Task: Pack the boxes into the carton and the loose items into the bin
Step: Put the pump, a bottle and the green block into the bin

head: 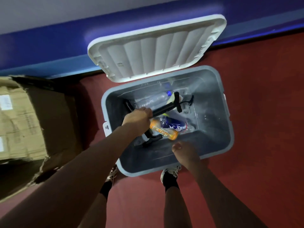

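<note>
Hands reach into an open grey bin (153, 155) that stands on a red floor (255, 112), seen from above as we look down. Our left hand (138, 119) is inside the bin, its fingers clamped round the barrel of a black hand pump (166, 109). The pump lies at a slant, its T-handle pointing toward the far right corner and its foot showing below the wrist. Our right hand (184, 150) hovers over the bin's near rim; it is blurred, and its fingers look loosely bent with nothing in them.

Under the pump lie a clear bottle with a blue cap (153, 100), an orange bottle (164, 131) and, touching it, a blue-labelled bottle (174, 125). The bin's white lid (156, 48) stands tilted back against a blue wall (49, 46). A brown carton (24, 120) sits on the floor to the left, apart from the bin, with a torn flap hanging toward us. Our two shoes (169, 175) stand at the bin's near edge.
</note>
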Demonstrator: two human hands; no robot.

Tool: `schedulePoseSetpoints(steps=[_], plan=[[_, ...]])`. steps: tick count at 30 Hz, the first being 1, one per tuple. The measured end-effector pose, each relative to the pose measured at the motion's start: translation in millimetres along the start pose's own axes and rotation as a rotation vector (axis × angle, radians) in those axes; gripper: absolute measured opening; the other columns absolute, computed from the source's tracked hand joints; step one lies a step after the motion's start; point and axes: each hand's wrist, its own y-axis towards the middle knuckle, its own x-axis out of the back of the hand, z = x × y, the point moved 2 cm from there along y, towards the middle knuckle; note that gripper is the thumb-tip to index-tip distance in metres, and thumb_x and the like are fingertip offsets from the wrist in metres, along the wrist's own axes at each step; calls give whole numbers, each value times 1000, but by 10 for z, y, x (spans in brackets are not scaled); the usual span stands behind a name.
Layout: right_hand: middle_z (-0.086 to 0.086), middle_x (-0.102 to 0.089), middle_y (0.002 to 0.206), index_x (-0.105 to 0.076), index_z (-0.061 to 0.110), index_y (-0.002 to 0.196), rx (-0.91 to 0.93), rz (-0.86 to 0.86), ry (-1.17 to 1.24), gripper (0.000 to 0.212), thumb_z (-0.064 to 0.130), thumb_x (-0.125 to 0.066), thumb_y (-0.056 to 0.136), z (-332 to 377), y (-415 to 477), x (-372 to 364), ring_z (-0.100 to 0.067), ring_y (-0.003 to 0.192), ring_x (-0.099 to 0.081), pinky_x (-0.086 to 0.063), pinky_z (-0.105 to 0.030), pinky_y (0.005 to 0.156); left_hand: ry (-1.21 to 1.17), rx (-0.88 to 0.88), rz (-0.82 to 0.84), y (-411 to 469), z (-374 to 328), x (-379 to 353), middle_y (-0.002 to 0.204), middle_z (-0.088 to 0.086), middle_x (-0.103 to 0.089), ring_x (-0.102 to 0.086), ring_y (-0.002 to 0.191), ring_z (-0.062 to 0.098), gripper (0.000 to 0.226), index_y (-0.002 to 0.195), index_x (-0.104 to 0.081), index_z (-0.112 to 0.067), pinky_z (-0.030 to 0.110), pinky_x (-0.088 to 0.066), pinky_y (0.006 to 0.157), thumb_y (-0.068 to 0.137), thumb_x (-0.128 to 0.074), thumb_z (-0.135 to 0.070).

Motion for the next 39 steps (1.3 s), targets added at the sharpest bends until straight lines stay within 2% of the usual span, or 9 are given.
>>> schedulePoseSetpoints(steps=[5, 14, 18, 22, 26, 29, 32, 36, 39], plan=[[-15, -64, 111, -59, 7, 111, 63, -104, -136, 30, 20, -35, 97, 367, -491, 81, -31, 106, -60, -45, -36, 89, 116, -103, 13, -484, 65, 281, 121, 4, -56, -58, 106, 24, 33, 124, -52, -19, 29, -42, 73, 94, -38, -17], [-8, -62, 118, -59, 14, 115, 115, -263, -321, 27, 21, -41, 95, 815, -1737, 26, -28, 112, -58, -44, -39, 93, 207, -281, 61, -1525, 123, 1067, 110, 6, -63, -60, 100, 27, 24, 106, -57, -14, 37, -51, 82, 93, -39, -23], [-13, -66, 106, -64, 9, 100, 132, -285, -184, 25, 15, -42, 91, 837, -2265, -57, -33, 101, -62, -50, -38, 89, 282, -358, 64, -1983, 129, 1363, 120, 4, -60, -57, 110, 26, 27, 111, -58, -19, 38, -48, 91, 90, -42, -23], [-18, -63, 113, -64, 3, 109, 49, -238, 44, 29, 14, -43, 93, 802, -2785, -179, -35, 107, -58, -48, -36, 90, 299, -388, 99, -2510, 108, 1468, 122, 4, -59, -56, 112, 26, 27, 114, -58, -18, 37, -46, 93, 91, -43, -21], [-17, -63, 116, -64, 3, 111, 7, -312, 193, 30, 15, -41, 96, 748, -3294, -400, -33, 110, -57, -43, -32, 86, 303, -438, 180, -2940, 107, 1419, 120, 4, -60, -57, 108, 25, 26, 114, -58, -17, 30, -44, 84, 92, -45, -20], [-17, -65, 118, -66, 1, 111, 43, -410, 261, 28, 11, -44, 96, 674, -3660, -635, -30, 111, -58, -39, -25, 84, 351, -507, 232, -3212, 116, 1364, 112, 4, -64, -59, 101, 26, 23, 109, -61, -17, 36, -50, 86, 91, -47, -20], [-16, -66, 109, -67, -3, 107, 37, -434, 343, 25, 6, -47, 94, 578, -3968, -890, -25, 105, -60, -39, -9, 63, 348, -562, 237, -3471, 141, 1297, 111, 6, -64, -60, 98, 27, 21, 106, -61, -16, 38, -50, 88, 92, -48, -20], [-18, -65, 118, -67, 2, 111, -32, -403, 312, 30, 14, -46, 93, 454, -4311, -1382, -32, 106, -61, -48, -28, 84, 292, -598, 211, -3915, 235, 1164, 108, 10, -65, -61, 103, 32, 23, 109, -62, -16, 40, -48, 93, 95, -44, -21], [-18, -59, 127, -62, 3, 119, -38, -400, 345, 34, 20, -41, 98, 428, -4656, -1840, -31, 116, -55, -42, -29, 91, 233, -618, 189, -4350, 412, 1031, 111, 13, -65, -60, 105, 32, 25, 109, -64, -10, 38, -47, 94, 95, -46, -18]])
